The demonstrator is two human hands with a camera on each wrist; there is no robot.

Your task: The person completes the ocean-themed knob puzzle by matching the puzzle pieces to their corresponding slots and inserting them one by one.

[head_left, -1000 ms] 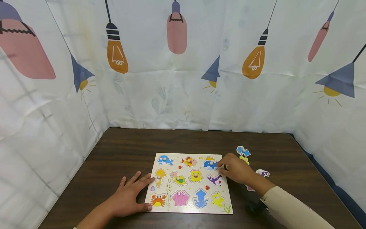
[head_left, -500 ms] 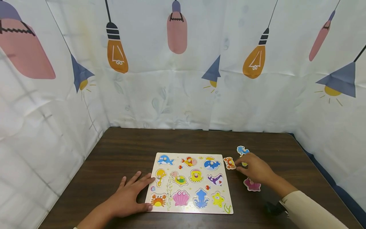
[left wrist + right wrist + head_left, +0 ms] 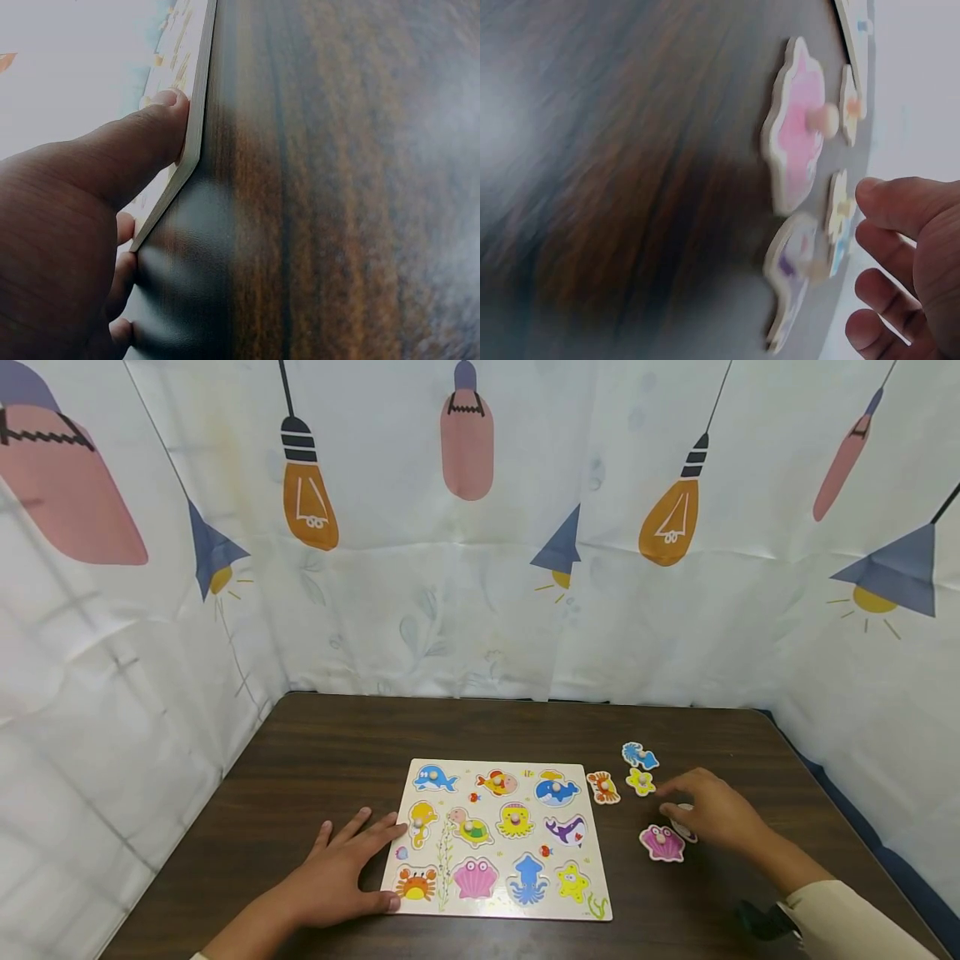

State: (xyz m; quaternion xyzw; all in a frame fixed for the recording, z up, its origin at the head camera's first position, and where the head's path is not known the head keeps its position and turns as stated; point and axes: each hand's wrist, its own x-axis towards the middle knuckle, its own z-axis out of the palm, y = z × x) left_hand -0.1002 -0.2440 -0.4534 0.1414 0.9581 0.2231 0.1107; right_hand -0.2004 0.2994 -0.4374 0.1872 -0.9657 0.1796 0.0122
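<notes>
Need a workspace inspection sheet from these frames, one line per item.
Surface: dark wood-grain table, glossy in places.
Job's things: puzzle board flat; five loose pieces beyond its right edge: crab, squid, starfish, shell, purple-and-white piece. Their five matching places on the board show no knobs.
Clutter: nothing seen besides the loose pieces.
Grippers: bare hands. Left hand rests on the board's left edge, thumb near the near corner; right hand is over the purple-and-white piece, holding nothing visible.
Cables: nothing seen; cords on the cloth are printed.
Surroundings: white cloth with lamp prints, behind and on both sides.
</notes>
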